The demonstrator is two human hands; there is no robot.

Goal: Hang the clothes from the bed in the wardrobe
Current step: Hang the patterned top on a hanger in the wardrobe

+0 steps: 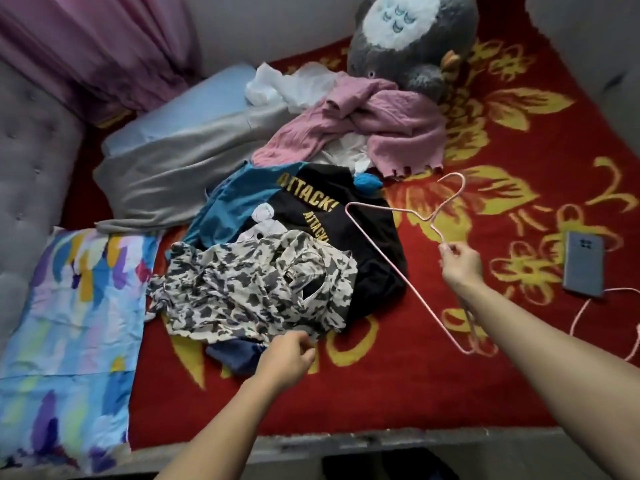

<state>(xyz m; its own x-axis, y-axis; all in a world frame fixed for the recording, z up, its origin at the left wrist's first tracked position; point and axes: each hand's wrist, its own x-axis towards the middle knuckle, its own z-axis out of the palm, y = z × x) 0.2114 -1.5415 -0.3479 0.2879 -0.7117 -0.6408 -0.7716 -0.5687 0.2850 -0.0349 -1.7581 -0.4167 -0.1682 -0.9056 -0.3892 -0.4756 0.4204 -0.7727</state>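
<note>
The right hand pinches the neck of a thin pink wire clothes hanger, holding it above the red, yellow-flowered blanket. The left hand pinches the near hem of a crumpled grey-and-cream camouflage shirt lying just ahead of it. Between the hands, farther out, lies a black T-shirt with yellow lettering. A pink knitted sweater lies beyond. A grey phone rests right of the right hand.

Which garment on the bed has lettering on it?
The black T-shirt with yellow "ATTACK!" lettering, lying partly under the camouflage-print shirt. The pink sweater and grey garment show no text.
</note>
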